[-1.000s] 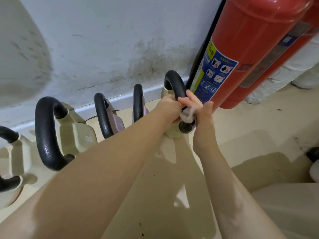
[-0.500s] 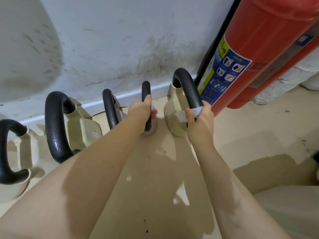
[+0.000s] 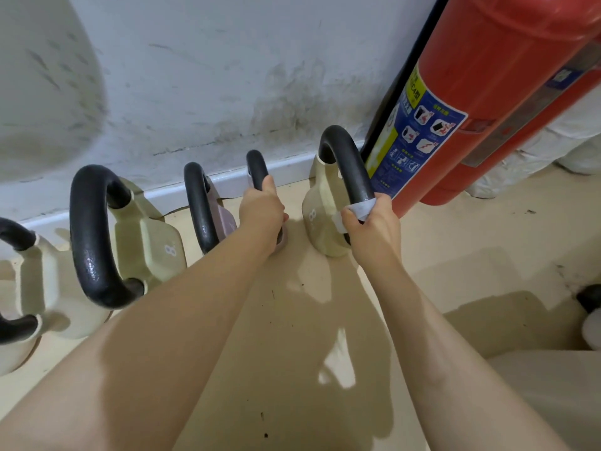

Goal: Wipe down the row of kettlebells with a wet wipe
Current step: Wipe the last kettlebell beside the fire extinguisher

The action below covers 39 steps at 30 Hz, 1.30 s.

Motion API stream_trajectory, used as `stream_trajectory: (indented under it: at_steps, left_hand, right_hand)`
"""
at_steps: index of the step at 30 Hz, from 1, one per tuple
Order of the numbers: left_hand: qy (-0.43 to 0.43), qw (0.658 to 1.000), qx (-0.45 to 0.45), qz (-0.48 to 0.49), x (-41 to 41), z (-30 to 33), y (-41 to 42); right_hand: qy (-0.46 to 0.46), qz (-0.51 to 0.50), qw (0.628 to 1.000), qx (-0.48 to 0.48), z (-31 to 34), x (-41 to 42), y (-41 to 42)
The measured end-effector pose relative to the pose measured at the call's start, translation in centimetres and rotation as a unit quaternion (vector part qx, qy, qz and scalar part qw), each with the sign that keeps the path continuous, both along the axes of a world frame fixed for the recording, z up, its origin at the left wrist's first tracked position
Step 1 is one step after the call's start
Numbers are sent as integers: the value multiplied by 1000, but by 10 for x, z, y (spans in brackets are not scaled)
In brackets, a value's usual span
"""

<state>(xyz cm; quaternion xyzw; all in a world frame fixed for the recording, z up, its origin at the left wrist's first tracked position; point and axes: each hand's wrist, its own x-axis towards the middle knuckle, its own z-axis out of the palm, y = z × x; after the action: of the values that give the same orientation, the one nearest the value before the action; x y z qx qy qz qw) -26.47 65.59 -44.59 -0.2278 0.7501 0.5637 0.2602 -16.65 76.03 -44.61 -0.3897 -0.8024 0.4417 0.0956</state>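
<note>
A row of kettlebells with black handles stands along the wall. My right hand [image 3: 369, 227] grips the white wet wipe [image 3: 359, 208] wrapped round the lower handle of the rightmost cream kettlebell [image 3: 317, 219]. My left hand [image 3: 261, 213] grips the black handle of the small pink kettlebell [image 3: 257, 167] beside it, hiding most of its body. Further left stand another pink kettlebell [image 3: 200, 203], a large cream kettlebell [image 3: 146, 236] marked 8, and a cream kettlebell [image 3: 29, 288] cut off by the frame's left edge.
Two red fire extinguishers [image 3: 481, 89] lean just right of the rightmost kettlebell, almost touching its handle. A stained white wall [image 3: 211, 76] and skirting run behind the row. The beige floor [image 3: 292, 353] lies in front. A dark object [image 3: 590, 301] sits at the right edge.
My left hand left the rightmost kettlebell and took hold of the small pink kettlebell's handle. My right hand stays on the rightmost handle with the wipe.
</note>
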Motion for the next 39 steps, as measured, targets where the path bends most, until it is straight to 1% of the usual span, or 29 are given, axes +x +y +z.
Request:
stream_trajectory:
  at_steps: [2, 3, 4, 5, 6, 7, 8, 9, 10, 11, 12, 13, 15, 17, 19, 20, 21, 22, 24, 25, 27, 29, 30, 31, 33, 34, 36, 38, 39]
  left_hand:
    - [13, 999, -35, -29, -2, 2, -3]
    - [56, 994, -70, -57, -3, 3, -5]
    - [135, 979, -123, -94, -3, 6, -8]
    - [234, 950, -162, -131, -3, 10, -9]
    - [324, 916, -170, -165, -1, 16, -8]
    - [373, 894, -155, -194, -2, 17, -3]
    - [374, 891, -131, -222, -2, 19, 6]
    - [331, 905, -105, -246, -3, 22, 16]
    - [257, 929, -62, -258, -3, 27, 29]
    - [181, 952, -6, -246, -4, 32, 41]
    - [127, 967, 32, -219, -6, 35, 50]
    - [93, 974, 53, -198, -8, 37, 58]
    - [34, 978, 93, -185, -14, 39, 67]
    - [0, 973, 119, -199, -20, 39, 73]
    - [-22, 975, 117, -186, -25, 37, 81]
    - [-29, 978, 114, -174, -25, 36, 84]
    - [-33, 980, 116, -160, -24, 34, 85]
    - [-31, 981, 122, -148, -22, 34, 85]
    - [-18, 982, 131, -137, -19, 30, 83]
    - [-8, 981, 139, -135, -17, 26, 83]
    - [0, 980, 165, -109, -11, 26, 84]
    - [9, 979, 189, -79, -7, 25, 88]
    - [16, 978, 197, -70, -4, 25, 89]
    - [17, 977, 203, -62, -2, 24, 88]
    - [2, 975, 213, -57, -1, 25, 84]
    - [-8, 975, 213, -60, 0, 26, 82]
    - [-8, 976, 206, -66, 0, 27, 81]
    - [-2, 976, 209, -55, 1, 26, 84]
    - [-5, 977, 208, -48, 2, 25, 85]
  right_hand:
    - [-6, -13, 1000, 3, 0, -3, 0]
    - [-16, -23, 1000, 6, 1, -7, 0]
    - [-30, -32, 999, 11, 2, -10, 1]
    - [-41, -36, 998, 17, 2, -12, 3]
    - [-41, -32, 998, 22, 1, -13, 5]
    - [-32, -22, 999, 20, 0, -13, 8]
    - [-20, -11, 1000, 14, -1, -12, 11]
    - [-11, -3, 1000, 8, -1, -10, 14]
    - [-9, 6, 1000, 5, -1, -8, 18]
    - [-14, 14, 1000, 6, -1, -7, 19]
    - [-18, 19, 1000, 10, -1, -6, 19]
    - [-19, 20, 1000, 13, -1, -4, 18]
    - [-22, 16, 999, 19, 1, -7, 19]
    - [-66, 7, 998, 7, 8, -24, 25]
    - [-123, -1, 992, -13, 17, -46, 35]
    - [-126, -9, 992, -17, 19, -53, 37]
    - [-113, -19, 993, -18, 19, -53, 34]
    - [-79, -27, 996, -17, 18, -46, 27]
    - [20, -34, 999, -6, 10, -19, 7]
    - [54, -40, 998, -15, 8, -6, 0]
    - [56, -35, 995, -69, 9, -10, 8]
    - [20, -35, 991, -131, 13, -33, 26]
    - [12, -40, 990, -134, 14, -40, 31]
    - [19, -49, 992, -111, 13, -39, 28]
    - [66, -58, 995, -53, 0, -17, 11]
    - [98, -61, 992, -49, -7, -2, -1]
    - [129, -73, 987, -64, -19, 13, -9]
    - [114, -89, 985, -96, -23, 3, 5]
    - [109, -85, 981, -134, -21, -2, 11]
